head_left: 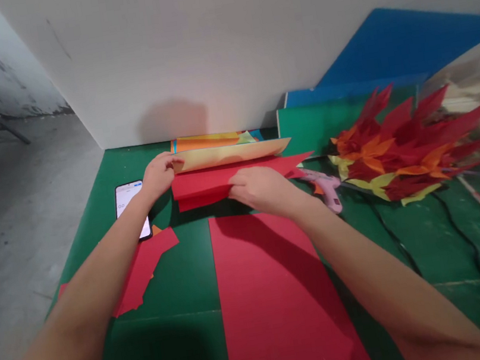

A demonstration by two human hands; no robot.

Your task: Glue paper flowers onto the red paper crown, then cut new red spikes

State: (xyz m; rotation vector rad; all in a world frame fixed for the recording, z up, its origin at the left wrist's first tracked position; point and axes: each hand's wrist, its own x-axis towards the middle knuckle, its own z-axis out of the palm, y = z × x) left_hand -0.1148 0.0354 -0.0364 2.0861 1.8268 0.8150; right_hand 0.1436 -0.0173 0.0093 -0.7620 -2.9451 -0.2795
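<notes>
On green table (pixel 191 277): left hand (pixel 160 174), pinched on pale-yellow sheet (pixel 231 155); right hand (pixel 264 189), clasping red paper (pixel 204 181); light, even hold advisable against creasing.

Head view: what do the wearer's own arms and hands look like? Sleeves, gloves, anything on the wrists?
Left hand and right hand: both ungloved. Left forearm and right forearm: bare, no sleeve in frame. No watch, bracelet or cable visible on either wrist.
</notes>
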